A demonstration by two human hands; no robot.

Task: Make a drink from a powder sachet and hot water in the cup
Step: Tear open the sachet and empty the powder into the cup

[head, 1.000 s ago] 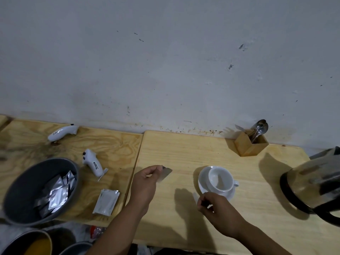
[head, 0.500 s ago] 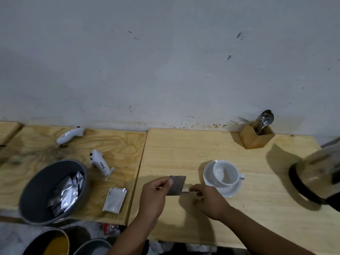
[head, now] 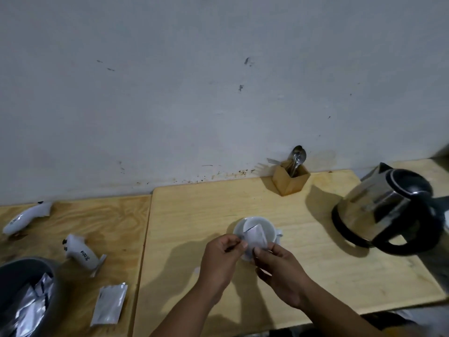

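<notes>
the sachet [head: 255, 235] is held tilted over the white cup [head: 267, 229], which sits on its saucer on the right table [head: 184, 215]. the right hand [head: 279, 268] pinches the sachet's near edge; the left hand [head: 222, 256] pinches a thin torn strip just left of it. the kettle [head: 386, 210] stands to the right, a spare sachet [head: 109, 304] lies on the left table.

We see two wooden desks side by side against the wall. On the right desk [head: 194, 215] stand a white cup on its saucer [head: 239, 229], a wooden holder with cutlery [head: 290, 177] near the wall, and a steel kettle [head: 386, 210] at the right. On the left desk [head: 116, 222] lie two white handheld devices [head: 82, 255], one silver sachet [head: 109, 304], and a grey bowl [head: 14, 271] with more sachets.
</notes>
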